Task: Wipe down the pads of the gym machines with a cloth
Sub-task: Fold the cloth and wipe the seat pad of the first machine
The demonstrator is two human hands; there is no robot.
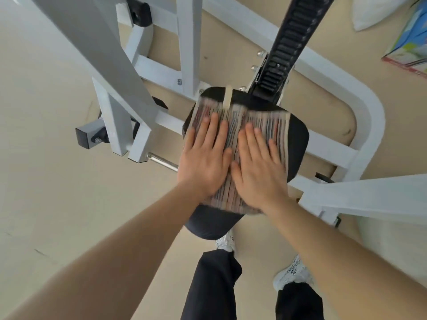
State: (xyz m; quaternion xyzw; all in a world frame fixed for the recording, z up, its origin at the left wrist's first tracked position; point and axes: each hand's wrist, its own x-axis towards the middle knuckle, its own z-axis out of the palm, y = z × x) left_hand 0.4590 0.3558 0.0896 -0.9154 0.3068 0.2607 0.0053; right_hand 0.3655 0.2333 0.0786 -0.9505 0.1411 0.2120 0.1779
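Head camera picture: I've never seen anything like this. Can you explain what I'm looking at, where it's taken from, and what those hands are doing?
The camera sits on a person's head and looks down, so you see their own arms, dark trousers and white shoes from above. The white metal frame belongs to a gym machine. The black cushion in the middle is its pad, and a black notched bar rises behind it. A striped cloth lies spread on the pad and looks blurred. The left hand and right hand lie flat on the cloth, side by side, fingers straight, pressing it onto the pad. Neither hand grips anything.
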